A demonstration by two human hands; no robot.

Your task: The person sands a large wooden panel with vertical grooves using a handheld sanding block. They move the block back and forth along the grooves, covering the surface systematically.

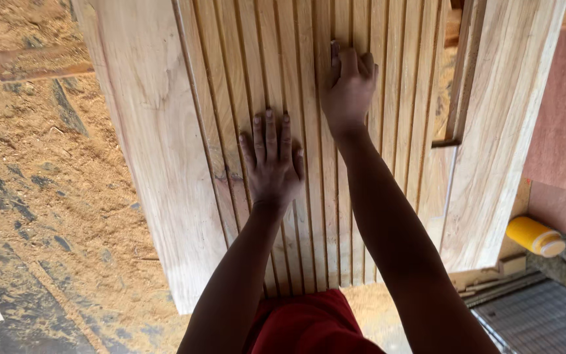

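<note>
Grooved wood panel cut off at top edge; right hand fingertips curled, whatever's under them hidden; yellow bottle partly blocked.

- The left hand lies flat on the grooved wood panel.
- The right hand rests on the panel, farther up.
- Sawdust floor lies to the left.
- A bottle lies on the floor to the right.

Two bare arms are reaching forward from the bottom edge, side by side; the left hand is lying flat, palm down, fingers stretched and slightly spread; the right hand is reaching further ahead, wrist bent, fingers curling downward, knuckles raised.
</note>
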